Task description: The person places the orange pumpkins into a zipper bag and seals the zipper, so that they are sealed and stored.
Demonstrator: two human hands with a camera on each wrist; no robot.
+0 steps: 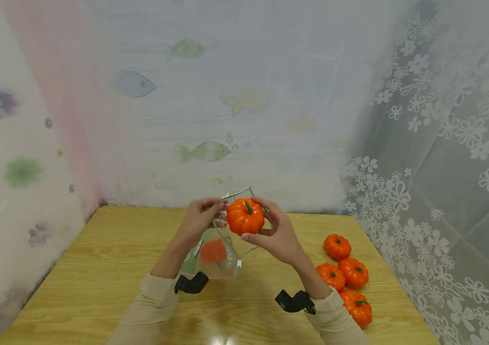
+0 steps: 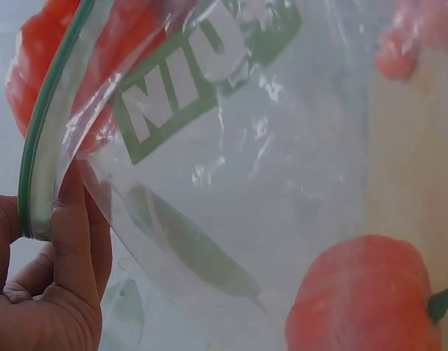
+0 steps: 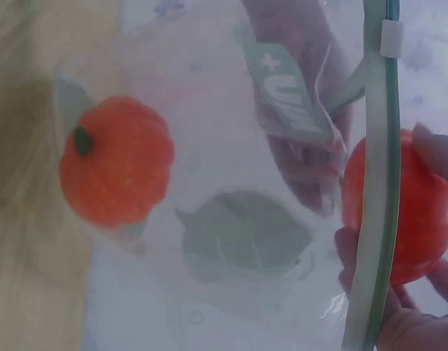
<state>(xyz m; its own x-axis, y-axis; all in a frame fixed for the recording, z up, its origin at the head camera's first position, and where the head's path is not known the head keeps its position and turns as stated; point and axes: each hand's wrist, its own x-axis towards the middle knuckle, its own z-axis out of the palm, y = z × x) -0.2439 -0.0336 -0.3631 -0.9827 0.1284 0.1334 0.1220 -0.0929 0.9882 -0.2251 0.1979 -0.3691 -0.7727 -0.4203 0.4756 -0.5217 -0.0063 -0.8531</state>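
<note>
A clear zip bag (image 2: 312, 161) with green print and a green-edged mouth hangs above the table. Inside it, near the bottom, lies an orange toy pumpkin (image 1: 213, 251) with a green stem. My left hand (image 1: 199, 218) pinches the bag's edge at the mouth between thumb and fingers. Another shiny orange pumpkin (image 1: 244, 216) is at the bag's opening, gripped by my right hand (image 1: 281, 235) with the thumb below and fingers above. In the right wrist view, the green zip strip (image 3: 389, 183) crosses in front of this pumpkin. A white slider (image 3: 392, 38) sits on the strip.
Several more orange pumpkins (image 1: 355, 273) stand grouped on the right side of the wooden table (image 1: 110, 268), beside my right forearm. A curtain with printed fish (image 1: 207, 151) hangs behind the table's far edge. A flower-patterned sheet (image 1: 417, 239) borders the right side.
</note>
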